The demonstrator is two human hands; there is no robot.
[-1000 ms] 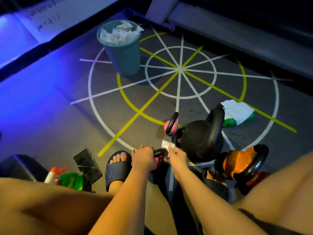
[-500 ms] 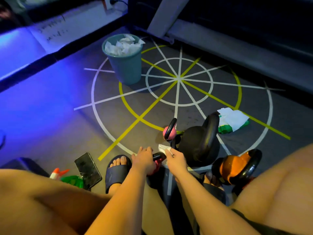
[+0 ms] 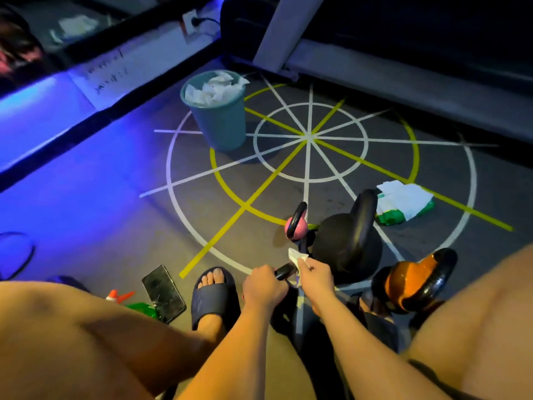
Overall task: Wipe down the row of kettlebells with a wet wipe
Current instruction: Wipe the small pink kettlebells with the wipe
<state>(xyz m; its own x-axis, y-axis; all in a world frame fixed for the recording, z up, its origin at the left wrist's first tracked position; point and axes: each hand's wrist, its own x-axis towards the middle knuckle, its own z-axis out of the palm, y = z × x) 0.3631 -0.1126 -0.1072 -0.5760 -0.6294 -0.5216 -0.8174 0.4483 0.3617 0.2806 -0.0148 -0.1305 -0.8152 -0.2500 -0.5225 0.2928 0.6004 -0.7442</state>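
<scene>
Kettlebells stand on the grey floor in front of me. A small pink kettlebell (image 3: 297,225) with a black handle is farthest. Beside it stands a large black kettlebell (image 3: 347,246), and an orange one (image 3: 415,280) sits to its right. My left hand (image 3: 264,287) grips the black handle (image 3: 284,273) of a nearer kettlebell, whose body is hidden under my hands. My right hand (image 3: 315,274) pinches a crumpled white wet wipe (image 3: 297,255) just above that handle.
A teal bin (image 3: 220,122) full of used wipes stands at the back left. A green pack of wipes (image 3: 403,204) lies right of the black kettlebell. A phone (image 3: 163,293) and a green spray bottle (image 3: 135,303) lie by my left foot in its dark slide (image 3: 215,293).
My right hand has lifted the wipe off the handle, a little up and away. My left hand keeps its hold on the handle. The view has tilted upward.
</scene>
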